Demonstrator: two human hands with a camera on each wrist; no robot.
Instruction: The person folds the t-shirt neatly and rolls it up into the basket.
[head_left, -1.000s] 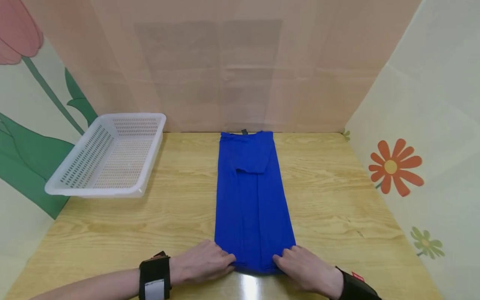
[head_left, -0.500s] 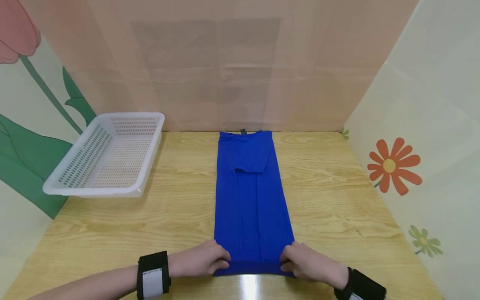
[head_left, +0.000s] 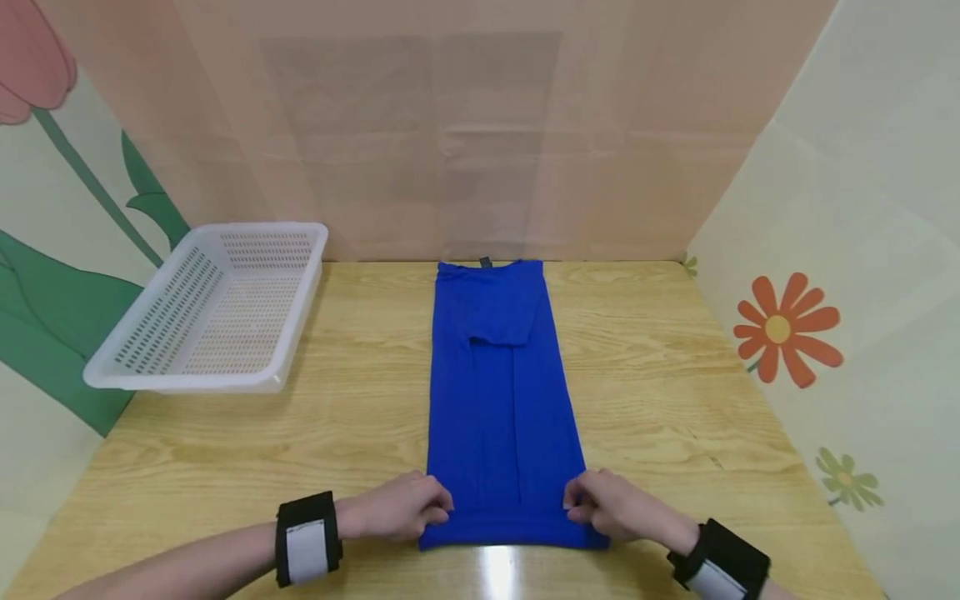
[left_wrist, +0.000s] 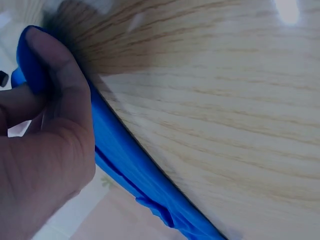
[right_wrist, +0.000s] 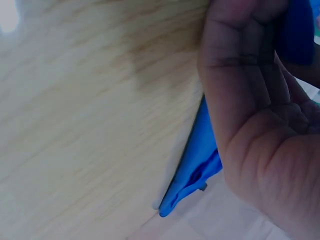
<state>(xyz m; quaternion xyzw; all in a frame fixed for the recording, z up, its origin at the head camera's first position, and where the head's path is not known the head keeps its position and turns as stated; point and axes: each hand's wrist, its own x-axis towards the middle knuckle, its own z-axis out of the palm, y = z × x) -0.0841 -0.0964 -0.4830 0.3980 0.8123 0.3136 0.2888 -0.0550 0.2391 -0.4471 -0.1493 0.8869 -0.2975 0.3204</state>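
A blue T-shirt (head_left: 495, 400) lies on the table, folded into a long narrow strip with a sleeve turned in near its far end. Its near hem is turned up into a flat band. My left hand (head_left: 397, 505) pinches the left end of this band, and the left wrist view shows the cloth (left_wrist: 32, 62) between thumb and fingers. At the right end my right hand (head_left: 617, 505) grips the band with curled fingers, the cloth (right_wrist: 296, 35) showing there in the right wrist view.
A white perforated plastic basket (head_left: 277, 377) stands at the left back of the wooden table (head_left: 660, 375). Behind the table rises a pinkish backdrop (head_left: 600, 167), with flower-printed panels at both sides. A small dark tag (head_left: 485, 262) sits at the shirt's far edge.
Both hands have turned the near hem up and over, making a band that was not there a second ago. The right hand has shifted slightly outward; the basket has stayed put.
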